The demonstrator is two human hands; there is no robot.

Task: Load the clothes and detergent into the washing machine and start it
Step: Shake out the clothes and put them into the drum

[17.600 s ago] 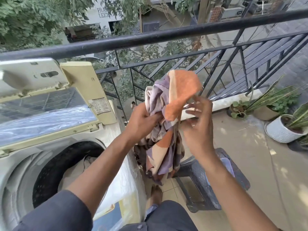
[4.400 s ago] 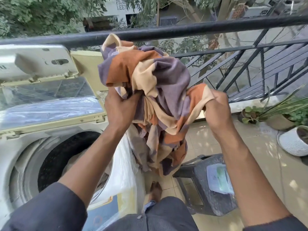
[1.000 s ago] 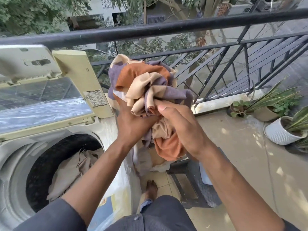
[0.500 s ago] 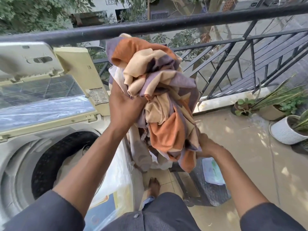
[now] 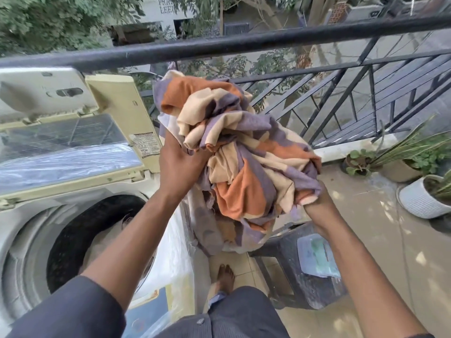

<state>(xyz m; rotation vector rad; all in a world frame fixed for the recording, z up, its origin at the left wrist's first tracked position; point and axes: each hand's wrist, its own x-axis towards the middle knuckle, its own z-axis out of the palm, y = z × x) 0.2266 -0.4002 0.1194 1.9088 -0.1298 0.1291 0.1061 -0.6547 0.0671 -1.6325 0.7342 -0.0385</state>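
Both my hands, left [image 5: 181,164] and right [image 5: 314,203], grip bunched patterned cloth [image 5: 244,152] beside washing machine [image 5: 29,230]; drum [image 5: 73,240] part-loaded; detergent, start left.

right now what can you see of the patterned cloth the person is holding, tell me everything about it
The patterned cloth is a soft, woven-looking fabric in orange, cream and dull purple patches, bunched into a crumpled bundle with a tail hanging down. It is held in the air to the right of the washing machine, in front of the railing, not yet in the drum. The left hand grips its left side; the right hand grips its lower right edge, mostly hidden by folds.
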